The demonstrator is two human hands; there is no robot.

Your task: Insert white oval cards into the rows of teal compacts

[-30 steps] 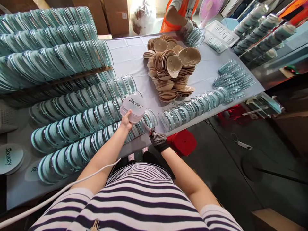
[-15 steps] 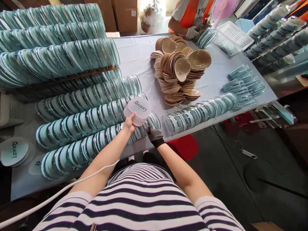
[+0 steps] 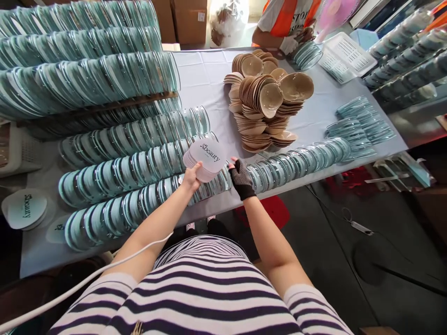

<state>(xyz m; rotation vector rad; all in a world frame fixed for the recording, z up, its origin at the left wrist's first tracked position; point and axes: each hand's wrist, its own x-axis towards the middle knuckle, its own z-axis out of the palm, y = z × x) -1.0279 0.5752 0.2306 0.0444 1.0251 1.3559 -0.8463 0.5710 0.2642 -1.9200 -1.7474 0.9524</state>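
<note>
Close to me, both arms stretch over the table edge.
My bare left hand (image 3: 191,179) grips a stack of white cards (image 3: 206,159); my gloved right hand (image 3: 240,177), fingers loosely curled, touches shiny clear cases (image 3: 296,160); smooth tan cups (image 3: 267,100) pile beyond.

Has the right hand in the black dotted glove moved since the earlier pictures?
Yes. The right hand in the black dotted glove moved from the table's near edge up to the right-hand row of clear round cases.

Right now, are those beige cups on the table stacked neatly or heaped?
Heaped: the beige cups lie in leaning, overlapping stacks, some tipped with hollows showing.
</note>
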